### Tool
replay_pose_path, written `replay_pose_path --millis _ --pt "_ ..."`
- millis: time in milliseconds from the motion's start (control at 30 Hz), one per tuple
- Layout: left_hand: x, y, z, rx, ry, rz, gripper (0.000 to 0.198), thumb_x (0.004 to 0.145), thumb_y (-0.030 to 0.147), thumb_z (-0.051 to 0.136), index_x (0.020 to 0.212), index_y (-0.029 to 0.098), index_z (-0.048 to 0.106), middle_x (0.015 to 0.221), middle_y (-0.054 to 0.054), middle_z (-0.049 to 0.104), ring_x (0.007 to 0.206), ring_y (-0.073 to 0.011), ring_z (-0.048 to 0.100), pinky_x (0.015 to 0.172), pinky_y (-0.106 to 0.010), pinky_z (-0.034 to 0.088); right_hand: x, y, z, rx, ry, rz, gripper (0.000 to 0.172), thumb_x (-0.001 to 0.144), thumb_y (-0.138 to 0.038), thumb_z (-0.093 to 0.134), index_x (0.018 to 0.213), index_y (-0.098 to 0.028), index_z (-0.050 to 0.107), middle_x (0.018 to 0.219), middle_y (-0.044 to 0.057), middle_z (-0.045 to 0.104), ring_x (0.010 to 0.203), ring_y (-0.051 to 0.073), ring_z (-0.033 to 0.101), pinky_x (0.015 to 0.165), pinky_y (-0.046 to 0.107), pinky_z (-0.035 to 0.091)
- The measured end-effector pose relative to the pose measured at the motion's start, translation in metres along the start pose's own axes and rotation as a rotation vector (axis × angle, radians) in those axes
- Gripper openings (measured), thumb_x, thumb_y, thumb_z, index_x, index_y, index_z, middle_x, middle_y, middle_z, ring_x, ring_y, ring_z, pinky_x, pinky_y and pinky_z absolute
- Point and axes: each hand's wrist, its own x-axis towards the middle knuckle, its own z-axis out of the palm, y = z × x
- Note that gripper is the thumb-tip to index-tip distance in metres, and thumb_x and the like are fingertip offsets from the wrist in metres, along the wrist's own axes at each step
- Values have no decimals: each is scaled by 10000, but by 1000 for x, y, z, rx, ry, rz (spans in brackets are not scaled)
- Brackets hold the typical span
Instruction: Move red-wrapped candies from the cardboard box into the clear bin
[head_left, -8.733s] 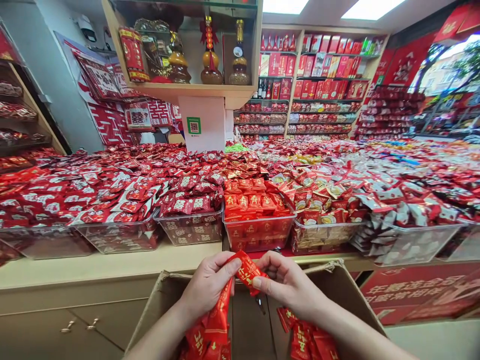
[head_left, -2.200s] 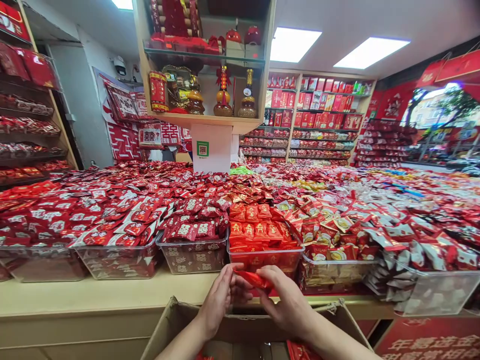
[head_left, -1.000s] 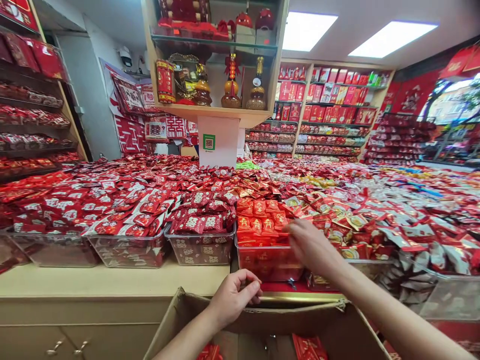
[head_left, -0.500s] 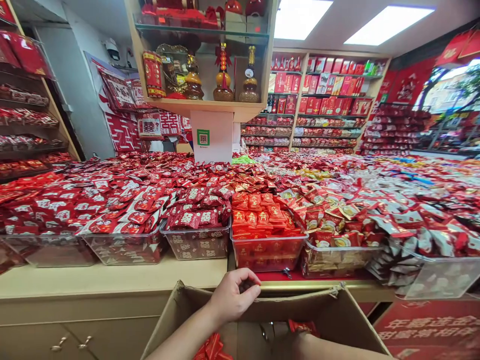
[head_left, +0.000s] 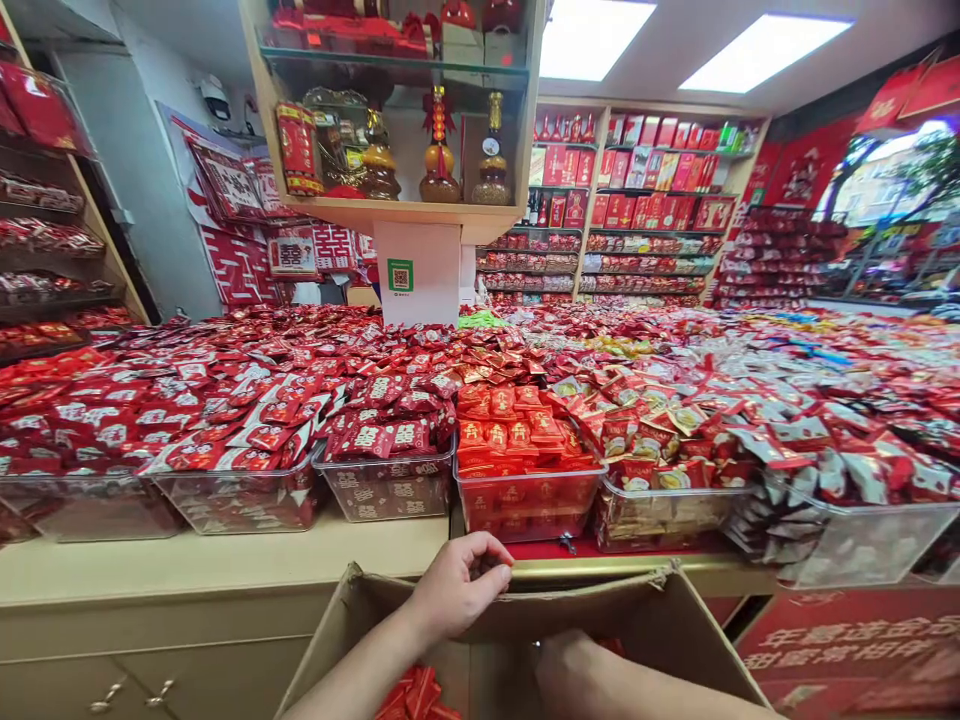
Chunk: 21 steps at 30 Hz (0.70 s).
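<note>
My left hand (head_left: 463, 590) hovers at the far rim of an open cardboard box (head_left: 622, 590), its fingers curled in toward the thumb. A hint of red shows at the fingertips, but what they hold, if anything, is not clear. Inside the box, motion blurs my right hand (head_left: 574, 665), and its fingers are hidden. A bit of red wrapper shows just beyond it. Red candy packets (head_left: 416, 695) lie in the box's left part, below my left forearm. Straight ahead stands a clear plastic bin (head_left: 525, 505) heaped with shiny red packets (head_left: 506, 435).
More clear bins of wrapped sweets line the counter (head_left: 360, 560) on both sides, including dark red packets (head_left: 386, 430) and cream-and-red ones (head_left: 660, 440). A display cabinet (head_left: 390, 210) with bottles hangs above. Cupboard doors with knobs (head_left: 161, 692) are at lower left.
My right hand has moved left and up inside the box, now covering most of the red packet seen there. My left hand keeps its curled pose; the view has shifted slightly.
</note>
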Motion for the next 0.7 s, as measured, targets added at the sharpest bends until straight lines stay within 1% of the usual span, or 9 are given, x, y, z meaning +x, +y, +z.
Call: replay_pose_path --millis 67,100,167,233,267,333,400,567,700 --pt "-1 2 -2 -99 -11 -8 190 696 315 547 752 134 565 660 -28 600 640 -132 550 614 -236 424 -15 -11 -36 26 -60 -35 54 529 -170 645 514 -152 596 467 26 563 487 177 536 463 270 400" --pt "-1 3 -3 -161 -23 -10 224 714 343 525 770 131 569 697 -44 614 669 -143 563 638 -250 431 -24 -17 -54 153 -2 -89 71 551 -210 641 596 -163 614 525 11 582 497 152 529 458 240 387" --pt "-2 5 -6 -285 -59 -14 329 758 414 441 835 124 575 778 -76 626 720 -162 580 675 -274 437 -39 -25 -86 540 182 -126 169 647 -327 585 708 -171 605 579 -8 579 506 109 508 451 198 366" --pt "-2 6 -8 -375 -124 -24 413 762 466 403 936 125 556 854 -99 625 768 -185 587 693 -297 441 -47 -26 -106 888 379 -79 246 695 -397 536 726 -154 563 522 -30 526 449 71 455 417 172 327" --pt "-1 7 -9 -394 -157 -23 426 738 466 448 987 132 536 883 -102 623 797 -197 584 708 -308 441 -48 -24 -112 1003 461 -39 266 697 -413 532 711 -147 538 484 -43 492 415 57 420 396 164 299" --pt "0 7 -6 -372 -199 -15 458 670 392 581 1051 148 505 931 -99 618 869 -217 567 753 -325 433 -44 -19 -115 1127 579 48 290 684 -430 544 670 -144 496 433 -64 430 373 40 357 361 156 239" --pt "2 7 -1 -318 -198 -18 468 641 287 635 1069 156 501 967 -93 613 920 -219 548 799 -330 417 -39 -13 -113 1182 620 100 309 682 -444 542 647 -142 488 425 -71 395 368 33 318 348 155 212" --pt "7 6 8 -283 -137 -34 414 682 237 592 1078 153 508 950 -80 624 879 -193 562 758 -288 433 -32 -8 -106 1237 623 7 305 625 -404 615 732 -127 543 586 -31 488 475 49 398 414 170 328" --pt "8 5 5 -347 -130 -40 502 679 235 597 1145 154 428 774 -42 647 718 -148 587 661 -253 442 -30 -10 -103 1304 650 29 301 581 -373 657 656 -130 498 541 -39 502 446 50 414 424 184 341"
